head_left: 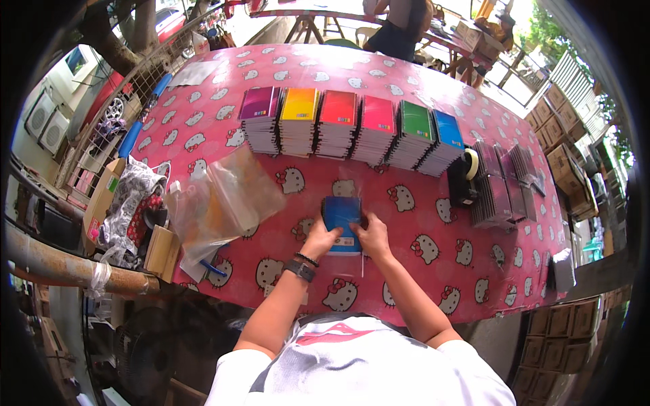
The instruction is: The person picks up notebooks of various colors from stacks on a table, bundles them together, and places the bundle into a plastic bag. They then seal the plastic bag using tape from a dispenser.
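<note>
A blue-covered stack of small notebooks (343,215) lies on the pink table in front of me, with clear plastic showing around it. My left hand (321,238) grips its left side, thumb on the cover. On the right side my right hand (372,235) grips it the same way. Farther back stands a row of spiral notebook stacks: purple (259,111), yellow (298,111), red (338,116), pink (378,123), green (415,128) and blue (447,139). Clear plastic bags (233,193) lie to the left of my hands.
A black tape dispenser (462,179) stands at the right, beside dark wrapped notebook bundles (500,193). Near the left edge are a wooden block (162,252), a blue pen (215,269) and a patterned cloth bundle (139,196). A person (399,30) stands beyond the far edge. Cardboard boxes (558,338) are stacked at right.
</note>
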Action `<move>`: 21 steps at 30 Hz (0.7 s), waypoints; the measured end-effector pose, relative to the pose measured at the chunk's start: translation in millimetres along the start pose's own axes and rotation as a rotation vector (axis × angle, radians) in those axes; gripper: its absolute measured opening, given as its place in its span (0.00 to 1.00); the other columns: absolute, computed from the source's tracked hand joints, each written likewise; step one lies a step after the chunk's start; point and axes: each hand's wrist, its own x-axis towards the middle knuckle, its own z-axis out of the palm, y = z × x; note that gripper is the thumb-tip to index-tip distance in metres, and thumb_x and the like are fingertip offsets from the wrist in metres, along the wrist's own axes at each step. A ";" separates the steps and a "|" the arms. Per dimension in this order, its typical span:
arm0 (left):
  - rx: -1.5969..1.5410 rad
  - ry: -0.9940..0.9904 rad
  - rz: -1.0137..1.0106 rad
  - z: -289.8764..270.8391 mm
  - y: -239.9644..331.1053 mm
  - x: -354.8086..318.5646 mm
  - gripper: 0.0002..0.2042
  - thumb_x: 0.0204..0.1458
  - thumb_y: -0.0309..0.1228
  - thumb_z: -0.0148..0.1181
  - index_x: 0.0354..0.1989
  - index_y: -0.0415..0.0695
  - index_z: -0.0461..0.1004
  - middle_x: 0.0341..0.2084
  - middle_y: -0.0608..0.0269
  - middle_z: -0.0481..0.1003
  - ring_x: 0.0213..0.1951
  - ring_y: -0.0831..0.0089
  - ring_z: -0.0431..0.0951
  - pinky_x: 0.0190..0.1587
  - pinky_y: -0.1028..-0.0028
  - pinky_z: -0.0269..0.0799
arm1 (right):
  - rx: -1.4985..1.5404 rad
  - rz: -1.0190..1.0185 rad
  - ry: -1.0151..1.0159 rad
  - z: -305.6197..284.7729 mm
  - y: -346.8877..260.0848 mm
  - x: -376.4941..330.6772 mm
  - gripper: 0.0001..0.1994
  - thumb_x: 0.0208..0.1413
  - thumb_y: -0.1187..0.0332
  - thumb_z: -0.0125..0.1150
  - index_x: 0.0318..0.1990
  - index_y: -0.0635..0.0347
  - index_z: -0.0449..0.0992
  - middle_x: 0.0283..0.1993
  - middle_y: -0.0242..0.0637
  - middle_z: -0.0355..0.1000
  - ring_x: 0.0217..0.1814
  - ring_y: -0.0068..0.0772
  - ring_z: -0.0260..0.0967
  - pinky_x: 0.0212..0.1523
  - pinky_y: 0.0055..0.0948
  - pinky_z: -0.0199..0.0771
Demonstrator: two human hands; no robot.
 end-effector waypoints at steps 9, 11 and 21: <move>-0.105 0.183 -0.073 0.9 -14.6 -4.1 0.26 0.58 0.49 0.42 0.52 0.37 0.66 0.42 0.57 0.72 0.43 0.70 0.71 0.49 0.73 0.64 | -0.507 -0.368 -0.176 -9.8 10.4 -4.6 0.29 0.58 0.66 0.46 0.65 0.60 0.47 0.71 0.40 0.35 0.73 0.47 0.28 0.65 0.53 0.37; 0.030 0.210 0.029 8.5 -24.4 -8.8 0.28 0.59 0.50 0.39 0.50 0.34 0.67 0.42 0.55 0.72 0.44 0.67 0.71 0.49 0.72 0.64 | -0.572 -0.342 -0.246 -12.7 7.6 -5.7 0.27 0.59 0.65 0.41 0.65 0.59 0.47 0.71 0.37 0.35 0.73 0.46 0.26 0.65 0.56 0.34; 0.423 0.267 0.183 3.3 -35.2 -9.5 0.21 0.57 0.41 0.44 0.49 0.35 0.67 0.43 0.43 0.70 0.48 0.52 0.68 0.52 0.63 0.61 | -0.637 -0.458 -0.270 -9.4 5.7 -11.6 0.28 0.59 0.63 0.38 0.65 0.65 0.44 0.71 0.44 0.35 0.74 0.43 0.25 0.64 0.59 0.34</move>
